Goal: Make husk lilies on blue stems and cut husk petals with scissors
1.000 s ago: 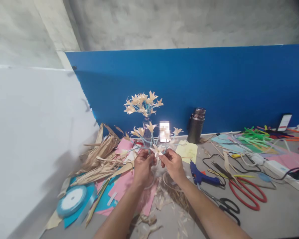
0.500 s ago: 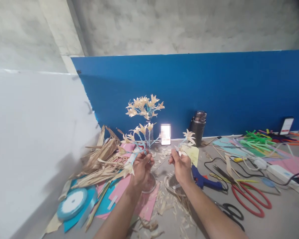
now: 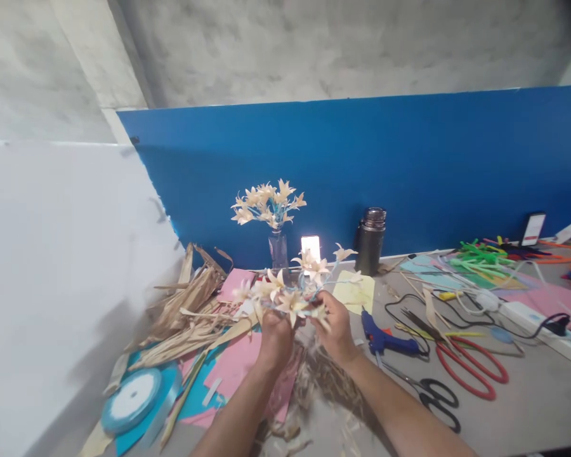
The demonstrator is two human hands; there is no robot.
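My left hand (image 3: 276,343) is closed around the stems of a bunch of cream artificial flowers (image 3: 292,304) with light-blue wrapped stems. The blossoms lean toward me and to the right, hiding part of the fingers. Close against the bunch's right side, my right hand (image 3: 335,329) pinches among the stems and blossoms; its fingertips are partly covered by petals. A single flower (image 3: 344,252) sticks up at the upper right of the bunch. Behind stands a glass vase (image 3: 278,251) holding a similar bouquet (image 3: 269,203). Dry shreds (image 3: 307,381) lie on the table below my hands.
Dried husks (image 3: 190,304) and a blue ribbon roll (image 3: 132,400) lie left. To the right are a blue glue gun (image 3: 387,339), black scissors (image 3: 435,393), red-handled scissors (image 3: 473,365), a power strip (image 3: 545,333) and cords. A thermos (image 3: 371,241) and a lit phone (image 3: 310,246) stand behind.
My hands have come together, the right one moving left with its flower to the bunch. The bunch has tipped down and to the right in my left hand. The view has shifted slightly.
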